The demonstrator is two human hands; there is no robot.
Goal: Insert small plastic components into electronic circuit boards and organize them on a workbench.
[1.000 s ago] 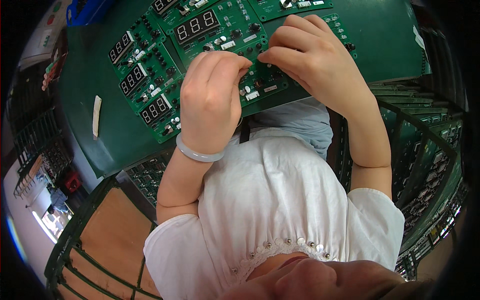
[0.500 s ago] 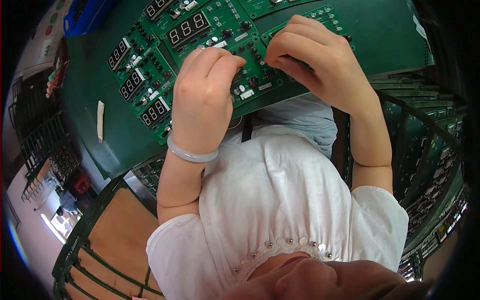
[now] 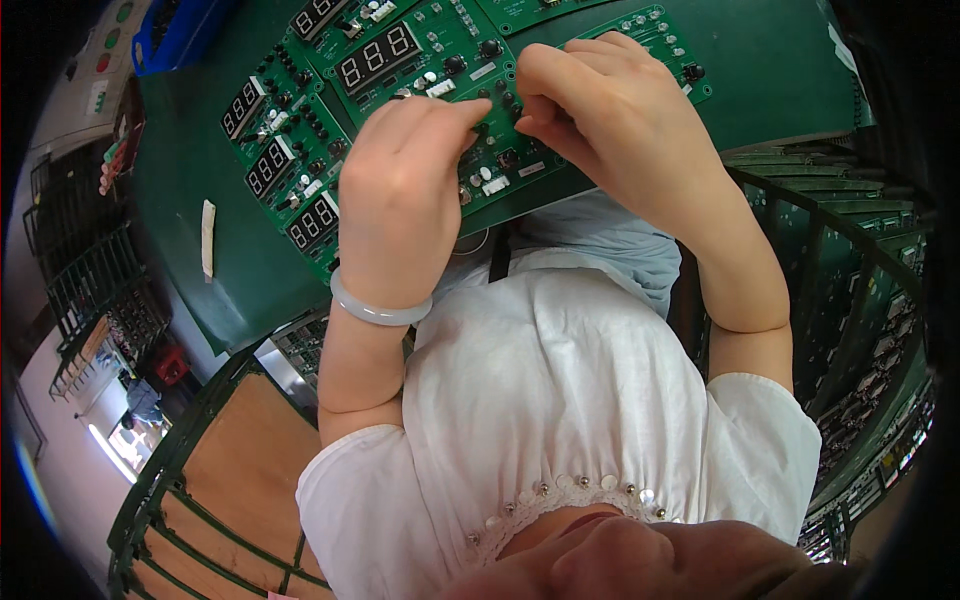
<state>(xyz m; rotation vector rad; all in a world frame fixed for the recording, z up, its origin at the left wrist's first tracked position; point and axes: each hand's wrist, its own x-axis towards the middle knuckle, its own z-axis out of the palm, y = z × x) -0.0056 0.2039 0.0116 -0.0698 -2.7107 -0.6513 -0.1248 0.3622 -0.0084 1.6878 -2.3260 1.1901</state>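
Note:
Both my hands are over a green circuit board (image 3: pixel 505 185) near the table's front edge, which carries small black buttons, round black parts and a white connector. My left hand (image 3: pixel 400 190), a pale bangle (image 3: pixel 380 308) at its wrist, covers the board's left part. Its fingers are curled together with the fingertips close above the black parts; whatever they may pinch is hidden. Just to the right, my right hand (image 3: pixel 625 120) has its index finger and thumb bent toward each other over the board's right edge. Anything between them is too small to make out.
More green boards with three-digit displays (image 3: pixel 375 57) lie behind and to the left (image 3: pixel 268 165). A pale strip (image 3: pixel 208 240) lies on the green table mat (image 3: pixel 770 75). A blue bin (image 3: pixel 175 40) stands back left. Racks of boards (image 3: pixel 850 290) flank me at right; a framed brown panel (image 3: pixel 240 440) is left.
My right hand has shifted left, its fingertips closer to the left hand's. My left hand has drawn slightly left and toward me. The boards lie as before.

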